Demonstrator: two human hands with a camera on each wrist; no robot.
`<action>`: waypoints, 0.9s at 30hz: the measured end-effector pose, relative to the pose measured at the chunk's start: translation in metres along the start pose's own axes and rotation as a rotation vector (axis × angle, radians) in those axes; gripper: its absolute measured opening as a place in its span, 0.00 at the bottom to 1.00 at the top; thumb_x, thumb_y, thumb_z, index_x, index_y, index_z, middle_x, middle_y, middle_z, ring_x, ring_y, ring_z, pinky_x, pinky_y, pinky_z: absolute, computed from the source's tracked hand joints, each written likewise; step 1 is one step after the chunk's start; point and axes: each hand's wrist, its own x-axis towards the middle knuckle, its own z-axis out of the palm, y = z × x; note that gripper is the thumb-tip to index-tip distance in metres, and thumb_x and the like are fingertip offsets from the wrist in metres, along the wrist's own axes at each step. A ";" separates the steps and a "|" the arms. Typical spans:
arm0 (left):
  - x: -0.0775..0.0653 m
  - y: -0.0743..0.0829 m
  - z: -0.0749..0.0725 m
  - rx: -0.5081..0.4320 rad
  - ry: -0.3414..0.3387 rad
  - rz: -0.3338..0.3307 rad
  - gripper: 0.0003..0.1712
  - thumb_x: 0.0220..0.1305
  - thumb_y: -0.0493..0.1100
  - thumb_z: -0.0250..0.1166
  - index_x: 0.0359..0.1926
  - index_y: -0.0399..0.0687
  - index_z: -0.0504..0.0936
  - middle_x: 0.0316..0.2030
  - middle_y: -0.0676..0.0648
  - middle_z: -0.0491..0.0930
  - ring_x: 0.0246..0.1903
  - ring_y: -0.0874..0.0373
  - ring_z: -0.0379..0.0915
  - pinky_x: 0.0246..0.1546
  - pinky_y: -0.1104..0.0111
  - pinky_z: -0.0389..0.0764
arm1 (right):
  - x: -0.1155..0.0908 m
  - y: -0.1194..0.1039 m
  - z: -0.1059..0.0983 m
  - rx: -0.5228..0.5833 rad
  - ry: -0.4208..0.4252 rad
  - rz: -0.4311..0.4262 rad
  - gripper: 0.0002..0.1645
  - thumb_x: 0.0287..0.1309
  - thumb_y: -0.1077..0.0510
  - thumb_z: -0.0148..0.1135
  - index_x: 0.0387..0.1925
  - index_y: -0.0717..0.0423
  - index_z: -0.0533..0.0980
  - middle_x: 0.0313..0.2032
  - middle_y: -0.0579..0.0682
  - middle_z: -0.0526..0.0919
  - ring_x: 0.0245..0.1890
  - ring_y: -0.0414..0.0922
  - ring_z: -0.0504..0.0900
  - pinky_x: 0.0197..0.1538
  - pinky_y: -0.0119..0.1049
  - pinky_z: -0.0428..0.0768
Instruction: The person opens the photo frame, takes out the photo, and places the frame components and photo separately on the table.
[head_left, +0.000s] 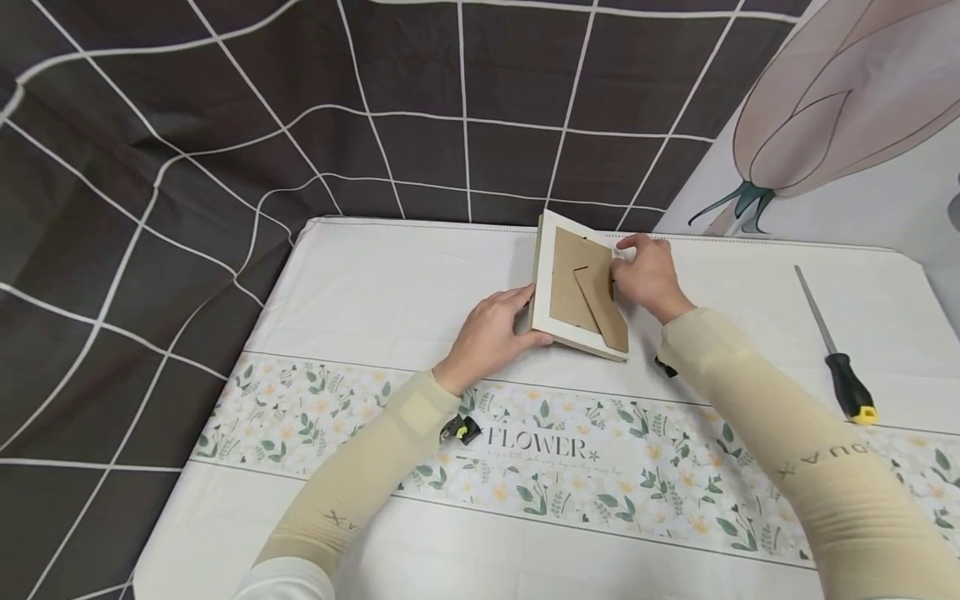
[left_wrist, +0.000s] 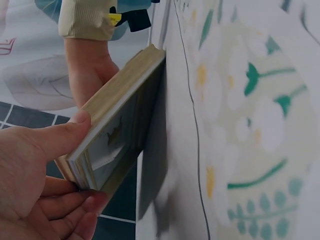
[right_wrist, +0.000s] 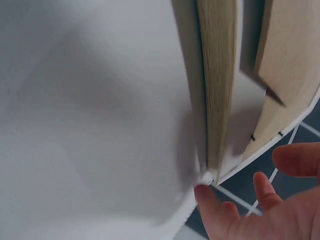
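Note:
A picture frame with a pale border, brown backing and fold-out stand is held tilted over the white tabletop, back side up. Its left side is raised. My left hand grips that raised edge; in the left wrist view the thumb lies on the back and the fingers are underneath, by the glass front. Beside the opposite edge is my right hand. Its fingers are spread near a frame corner in the right wrist view, not closed round it; whether a fingertip touches the corner is unclear.
A file with a black and yellow handle lies on the table at the right. The white tablecloth carries a floral band with lettering. Behind the table hangs a dark gridded cloth, with a flower-printed one at right.

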 end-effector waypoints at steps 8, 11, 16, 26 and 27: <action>0.000 0.011 -0.001 0.011 0.029 0.036 0.47 0.60 0.54 0.74 0.72 0.34 0.66 0.69 0.38 0.69 0.69 0.46 0.65 0.71 0.56 0.62 | -0.016 -0.027 -0.004 -0.065 0.169 -0.211 0.20 0.67 0.59 0.51 0.51 0.66 0.81 0.42 0.63 0.85 0.38 0.57 0.82 0.41 0.50 0.77; 0.001 0.017 -0.001 0.022 0.055 0.074 0.46 0.61 0.53 0.73 0.71 0.33 0.66 0.69 0.37 0.69 0.69 0.44 0.65 0.71 0.56 0.63 | -0.020 -0.040 -0.008 -0.073 0.138 -0.217 0.21 0.68 0.55 0.52 0.49 0.66 0.83 0.39 0.62 0.87 0.36 0.56 0.84 0.39 0.49 0.79; 0.003 0.026 0.002 0.051 0.083 0.145 0.45 0.63 0.52 0.72 0.71 0.31 0.66 0.69 0.35 0.68 0.68 0.44 0.66 0.70 0.55 0.65 | -0.021 -0.054 -0.016 -0.170 0.142 -0.252 0.24 0.68 0.52 0.53 0.43 0.68 0.85 0.33 0.63 0.88 0.32 0.58 0.84 0.33 0.51 0.80; 0.008 0.037 0.006 0.071 0.151 0.211 0.45 0.62 0.53 0.72 0.70 0.30 0.67 0.68 0.35 0.70 0.66 0.45 0.69 0.68 0.56 0.68 | -0.009 -0.083 -0.031 -0.306 0.055 -0.144 0.34 0.66 0.38 0.54 0.11 0.56 0.73 0.11 0.51 0.72 0.22 0.53 0.75 0.21 0.41 0.70; 0.009 0.037 0.007 0.067 0.153 0.216 0.45 0.62 0.52 0.72 0.70 0.30 0.67 0.68 0.35 0.70 0.66 0.46 0.69 0.68 0.56 0.68 | -0.008 -0.085 -0.031 -0.332 0.044 -0.133 0.34 0.65 0.37 0.54 0.11 0.56 0.72 0.13 0.52 0.73 0.23 0.54 0.76 0.22 0.42 0.72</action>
